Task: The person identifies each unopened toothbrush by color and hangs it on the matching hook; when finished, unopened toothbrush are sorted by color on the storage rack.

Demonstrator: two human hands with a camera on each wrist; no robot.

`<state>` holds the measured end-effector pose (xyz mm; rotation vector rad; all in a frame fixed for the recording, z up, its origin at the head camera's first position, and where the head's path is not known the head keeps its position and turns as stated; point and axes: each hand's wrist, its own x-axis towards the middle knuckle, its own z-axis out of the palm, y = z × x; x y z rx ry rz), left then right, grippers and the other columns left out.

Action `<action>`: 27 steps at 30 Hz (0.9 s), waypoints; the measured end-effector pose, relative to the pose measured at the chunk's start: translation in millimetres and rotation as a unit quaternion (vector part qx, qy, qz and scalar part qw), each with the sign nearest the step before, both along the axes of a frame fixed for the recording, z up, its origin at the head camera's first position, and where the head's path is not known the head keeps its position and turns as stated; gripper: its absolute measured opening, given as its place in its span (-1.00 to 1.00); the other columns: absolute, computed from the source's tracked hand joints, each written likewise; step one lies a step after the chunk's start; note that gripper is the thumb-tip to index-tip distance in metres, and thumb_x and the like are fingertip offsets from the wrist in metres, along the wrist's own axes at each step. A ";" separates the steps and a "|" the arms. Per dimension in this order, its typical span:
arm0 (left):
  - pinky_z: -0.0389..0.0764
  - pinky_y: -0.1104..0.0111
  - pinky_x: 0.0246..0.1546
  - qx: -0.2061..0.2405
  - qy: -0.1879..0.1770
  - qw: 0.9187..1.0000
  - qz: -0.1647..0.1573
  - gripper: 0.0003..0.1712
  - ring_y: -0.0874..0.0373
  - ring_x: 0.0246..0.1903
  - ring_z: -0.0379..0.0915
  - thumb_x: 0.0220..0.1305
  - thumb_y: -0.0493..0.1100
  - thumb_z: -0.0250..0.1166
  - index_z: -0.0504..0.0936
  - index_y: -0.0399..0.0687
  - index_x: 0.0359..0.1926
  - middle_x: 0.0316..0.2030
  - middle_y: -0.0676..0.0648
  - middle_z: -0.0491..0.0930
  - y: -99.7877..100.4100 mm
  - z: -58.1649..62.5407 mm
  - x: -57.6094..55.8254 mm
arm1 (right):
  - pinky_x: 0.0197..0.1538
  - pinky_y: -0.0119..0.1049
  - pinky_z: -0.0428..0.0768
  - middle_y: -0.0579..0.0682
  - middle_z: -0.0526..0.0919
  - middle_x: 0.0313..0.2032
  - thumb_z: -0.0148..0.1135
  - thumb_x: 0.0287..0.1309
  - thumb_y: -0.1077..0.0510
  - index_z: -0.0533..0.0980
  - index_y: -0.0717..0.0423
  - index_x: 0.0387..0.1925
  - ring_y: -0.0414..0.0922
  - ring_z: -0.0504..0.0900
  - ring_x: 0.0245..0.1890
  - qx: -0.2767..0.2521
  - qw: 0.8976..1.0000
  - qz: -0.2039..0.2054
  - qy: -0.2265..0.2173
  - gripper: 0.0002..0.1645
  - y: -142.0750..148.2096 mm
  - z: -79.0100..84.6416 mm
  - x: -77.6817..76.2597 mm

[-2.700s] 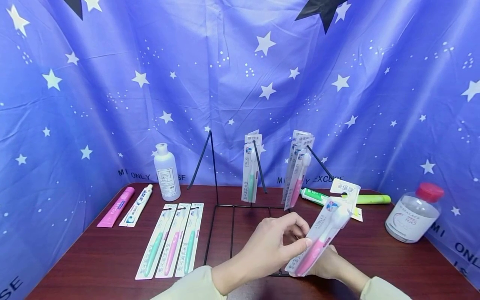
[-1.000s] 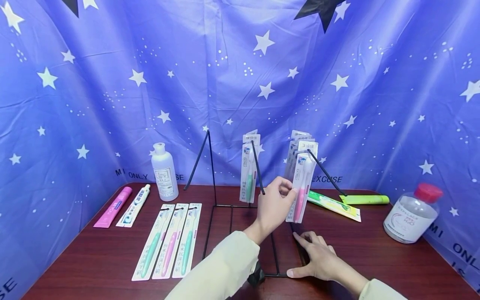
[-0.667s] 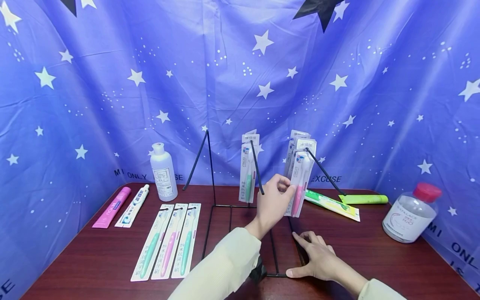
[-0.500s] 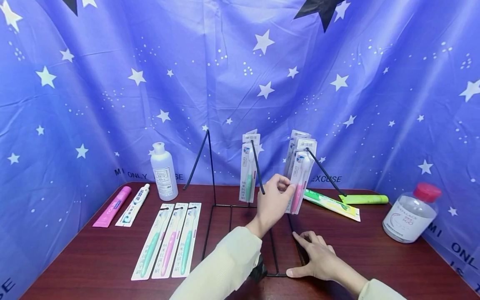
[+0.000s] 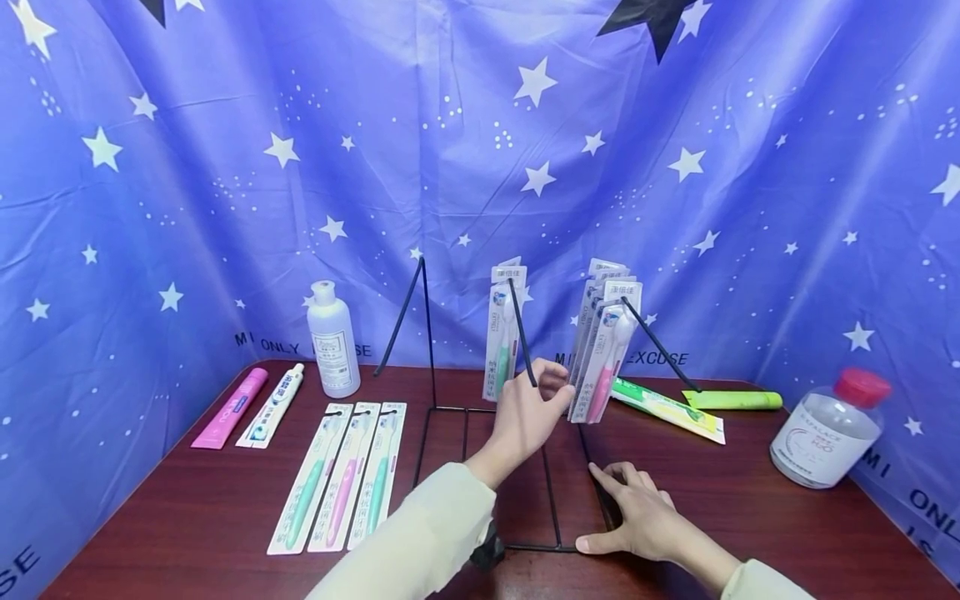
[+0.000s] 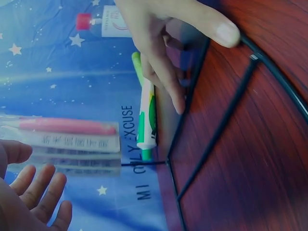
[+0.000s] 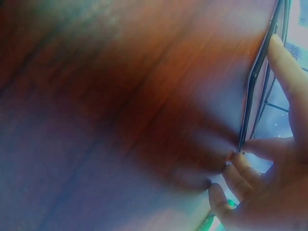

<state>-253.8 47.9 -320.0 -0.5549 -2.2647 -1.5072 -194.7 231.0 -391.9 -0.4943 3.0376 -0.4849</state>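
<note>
Left grip (image 5: 528, 412): your fingers are loosely bent and hold nothing, thumb tip just beside the lower edge of the front pink toothbrush pack (image 5: 602, 362); whether they touch, you cannot tell
Right grip (image 5: 637, 517): you rest spread fingers and thumb on the right side and front corner of the black wire rack (image 5: 552, 500), without a clasp round it
Pink pack: hangs upright, tilted slightly, at the front of several packs on the right hook (image 5: 663, 345)
Middle hook (image 5: 522, 333): carries a green toothbrush pack (image 5: 500, 342) in front of another
Flat packs: to your left, a green one (image 5: 309, 485), a pink one (image 5: 346, 483) and another green one (image 5: 379, 483) lie side by side on the counter (image 5: 225, 517)
Far left: pink tube (image 5: 231, 408), white tube (image 5: 272, 407), standing white bottle (image 5: 333, 346)
Far right: green-and-yellow tube (image 5: 670, 408), lime tube (image 5: 738, 401), red-capped clear bottle (image 5: 825, 437)
</note>
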 end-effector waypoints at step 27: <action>0.53 0.22 -0.23 -0.136 -0.024 0.985 0.106 -0.69 0.19 -0.26 0.53 0.16 -0.07 0.26 0.59 0.00 -0.06 -0.26 0.05 0.63 -213.5 -21.3 39.5 | -0.26 -0.01 0.34 0.10 0.28 0.08 0.27 -0.42 -0.50 0.25 0.15 0.27 0.10 0.26 0.05 0.002 1.000 -0.003 -0.002 0.25 -0.2 0.1 0.7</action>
